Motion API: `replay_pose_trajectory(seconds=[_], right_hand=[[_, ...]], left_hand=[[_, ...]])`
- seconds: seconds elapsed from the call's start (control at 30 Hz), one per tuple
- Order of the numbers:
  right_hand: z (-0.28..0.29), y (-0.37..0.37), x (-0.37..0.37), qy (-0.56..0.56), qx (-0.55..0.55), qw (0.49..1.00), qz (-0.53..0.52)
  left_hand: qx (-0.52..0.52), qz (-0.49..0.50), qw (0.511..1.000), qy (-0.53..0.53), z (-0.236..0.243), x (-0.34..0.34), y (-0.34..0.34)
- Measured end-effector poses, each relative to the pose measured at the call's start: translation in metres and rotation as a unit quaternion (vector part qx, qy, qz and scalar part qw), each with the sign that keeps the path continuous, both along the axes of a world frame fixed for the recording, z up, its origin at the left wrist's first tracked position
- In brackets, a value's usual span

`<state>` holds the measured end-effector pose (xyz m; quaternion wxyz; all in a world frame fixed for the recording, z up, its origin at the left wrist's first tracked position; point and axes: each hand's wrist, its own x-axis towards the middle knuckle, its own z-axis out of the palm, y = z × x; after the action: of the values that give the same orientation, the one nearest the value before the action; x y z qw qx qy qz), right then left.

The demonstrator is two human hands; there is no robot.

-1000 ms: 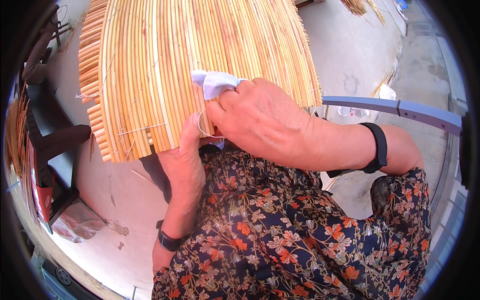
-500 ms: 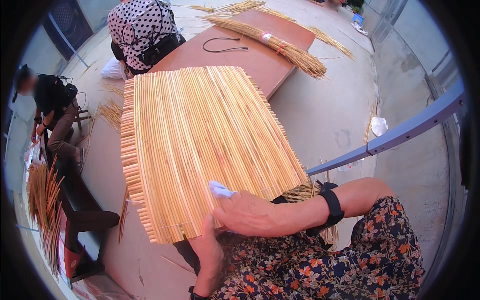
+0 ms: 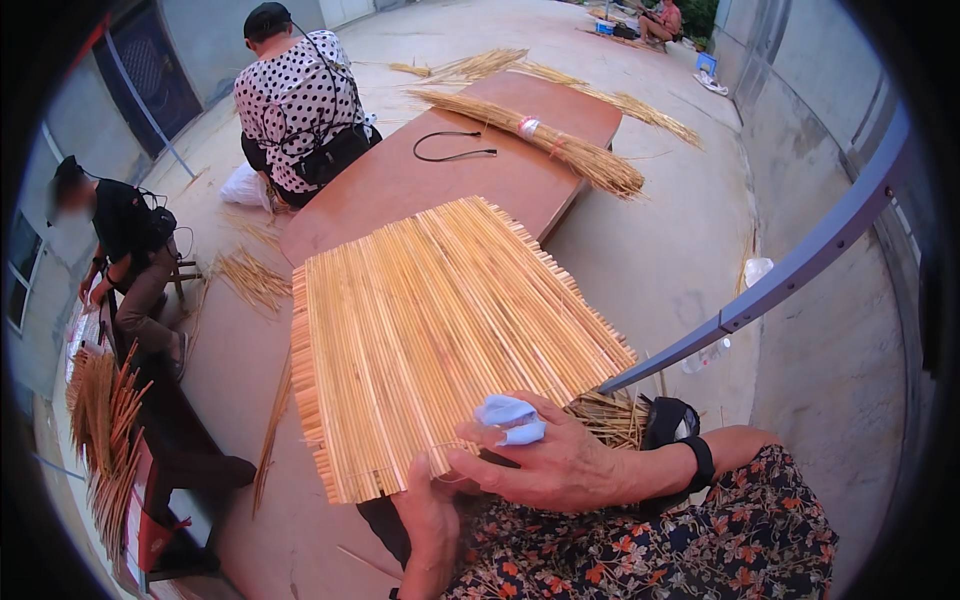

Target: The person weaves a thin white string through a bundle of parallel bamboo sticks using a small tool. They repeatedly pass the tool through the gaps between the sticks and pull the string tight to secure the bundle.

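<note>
A mat of straight golden stalks [image 3: 440,330], bound side by side with thin thread, slopes from my lap up toward a brown table. My left hand [image 3: 430,520] grips its near edge, thumb on top and the other fingers hidden underneath. Close beside it, my right hand [image 3: 560,460] is bent over the same edge with its fingers curled. A pale blue-white cloth wrap [image 3: 512,418] covers one of its fingers. Whether the right fingertips pinch a thread or a stalk cannot be made out.
On the brown table [image 3: 350,215] lie a stalk bundle [image 3: 545,140] and a black cable [image 3: 418,150]. A grey metal bar [image 3: 760,308] slants in from the right. More stalks [image 3: 105,420] stand at left. Two people sit at left; another sits far back.
The mat now appears lower and farther right as the view shifts. My right hand has turned, its wrapped finger drawn back from the stalks, its fingers now by the left thumb.
</note>
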<state>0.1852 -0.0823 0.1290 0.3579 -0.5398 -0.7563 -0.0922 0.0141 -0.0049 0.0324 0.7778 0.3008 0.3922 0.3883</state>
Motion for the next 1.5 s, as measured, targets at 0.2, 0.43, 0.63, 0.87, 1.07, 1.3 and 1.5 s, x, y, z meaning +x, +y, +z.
replay_pose_trajectory(seconds=[0.2, 0.43, 0.63, 0.87, 1.07, 1.3, 1.5], right_hand=[[-0.099, -0.082, -0.007, 0.460, -0.474, 0.751, 0.024], [-0.147, -0.001, -0.016, 0.779, -0.208, 0.592, 0.019], [-0.151, 0.011, -0.022, 0.774, -0.205, 0.599, 0.020], [-0.142, 0.007, -0.027, 0.747, -0.247, 0.617, 0.002], [-0.164, 0.011, -0.031, 0.769, -0.261, 0.583, 0.009], [-0.170, 0.011, -0.026, 0.642, -0.247, 0.725, 0.019], [-0.158, 0.003, -0.016, 0.491, -0.200, 0.845, 0.067]], left_hand=[[-0.047, -0.035, 0.998, 0.023, 0.012, 0.012, -0.002], [-0.056, -0.052, 0.997, 0.011, 0.026, 0.009, 0.003], [-0.033, -0.041, 0.999, 0.001, 0.047, 0.015, 0.004], [-0.053, -0.045, 0.996, 0.062, 0.055, 0.014, 0.006], [-0.078, -0.076, 0.993, 0.050, 0.052, 0.008, 0.015], [-0.089, -0.065, 0.992, 0.056, 0.056, 0.011, 0.012], [-0.087, -0.065, 0.993, 0.050, 0.051, 0.009, 0.010]])
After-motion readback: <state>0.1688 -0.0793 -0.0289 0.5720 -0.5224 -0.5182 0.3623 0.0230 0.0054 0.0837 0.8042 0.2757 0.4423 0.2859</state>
